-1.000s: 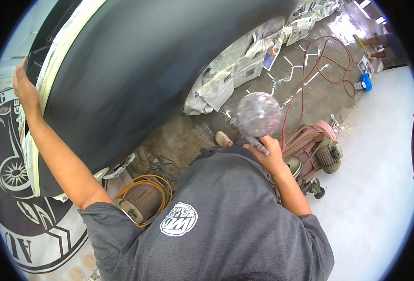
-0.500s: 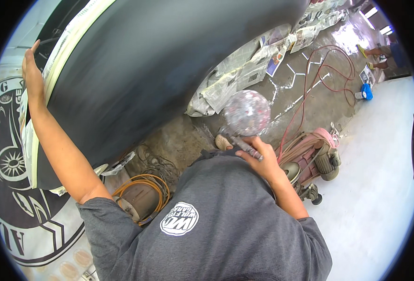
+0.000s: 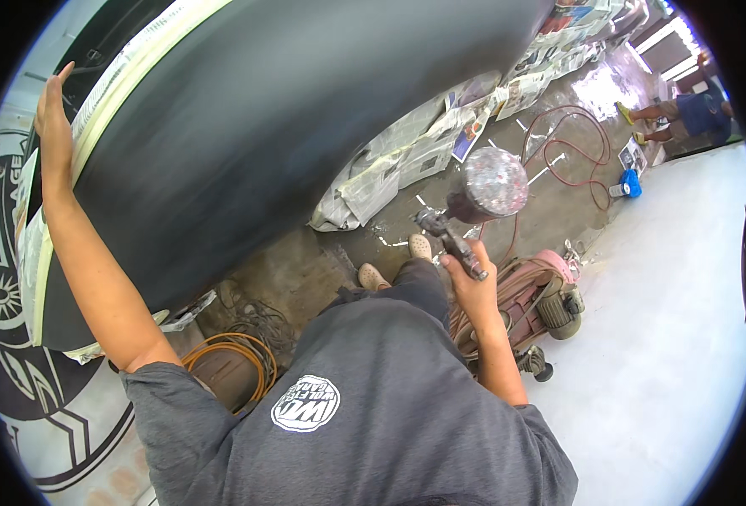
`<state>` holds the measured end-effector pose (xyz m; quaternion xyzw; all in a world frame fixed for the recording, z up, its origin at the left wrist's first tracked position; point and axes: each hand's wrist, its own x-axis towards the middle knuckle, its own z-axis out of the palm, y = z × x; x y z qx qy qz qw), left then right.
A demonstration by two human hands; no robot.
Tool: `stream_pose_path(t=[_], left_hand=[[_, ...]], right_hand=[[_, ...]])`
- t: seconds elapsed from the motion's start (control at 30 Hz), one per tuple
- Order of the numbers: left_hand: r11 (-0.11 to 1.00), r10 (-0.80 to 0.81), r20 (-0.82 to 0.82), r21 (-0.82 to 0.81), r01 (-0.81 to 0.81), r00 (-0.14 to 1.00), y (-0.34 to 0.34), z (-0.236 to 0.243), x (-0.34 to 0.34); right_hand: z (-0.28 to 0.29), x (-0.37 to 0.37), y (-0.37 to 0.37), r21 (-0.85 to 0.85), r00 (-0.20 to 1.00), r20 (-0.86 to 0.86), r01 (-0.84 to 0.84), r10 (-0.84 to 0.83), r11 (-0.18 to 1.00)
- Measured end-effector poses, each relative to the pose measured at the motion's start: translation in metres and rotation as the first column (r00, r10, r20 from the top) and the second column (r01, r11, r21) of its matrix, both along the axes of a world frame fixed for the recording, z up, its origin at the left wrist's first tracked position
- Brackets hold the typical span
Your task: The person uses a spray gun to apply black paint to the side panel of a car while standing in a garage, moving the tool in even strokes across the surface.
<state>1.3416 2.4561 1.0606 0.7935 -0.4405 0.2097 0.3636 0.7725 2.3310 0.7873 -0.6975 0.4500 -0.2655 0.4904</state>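
Note:
My right hand (image 3: 477, 291) is closed round the handle of a spray gun (image 3: 453, 243). Its round, paint-spattered cup (image 3: 498, 184) is tilted, held out in front of my body over the floor. A dark, matt curved car panel (image 3: 289, 118) stretches across the view ahead and to my left, apart from the gun. My left arm reaches up along the panel's left side. The left hand (image 3: 55, 135) has its fingers stretched out beside the pale masking tape (image 3: 107, 114) on the panel's edge; whether it presses on the edge cannot be made out.
Newspaper masking (image 3: 390, 173) hangs along the panel's lower edge. A red hose (image 3: 592, 177) loops over the floor near a blue-covered container (image 3: 632, 183). An air compressor (image 3: 550, 308) stands by the white wall, an orange hose coil (image 3: 263, 358) lies lower left, and another person (image 3: 685, 114) is far right.
The spray gun has swung to the right and its cup has tipped, showing more of its side and the gun body. My view has shifted, bringing both my shoes into sight. My left hand stays by the taped edge.

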Motion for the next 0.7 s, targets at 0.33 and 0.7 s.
stream_pose_path(t=[0.33,0.7], left_hand=[[0.998,-0.021,-0.014,-0.063,0.020,1.000,-0.003,-0.001,-0.009],[1.000,0.010,-0.018,0.020,-0.010,1.000,0.001,0.001,-0.007]], right_hand=[[0.018,0.004,0.003,0.067,1.000,0.012,0.028,-0.029,0.997],[0.051,0.020,0.024,0.174,0.960,0.116,-0.272,0.255,0.946]])
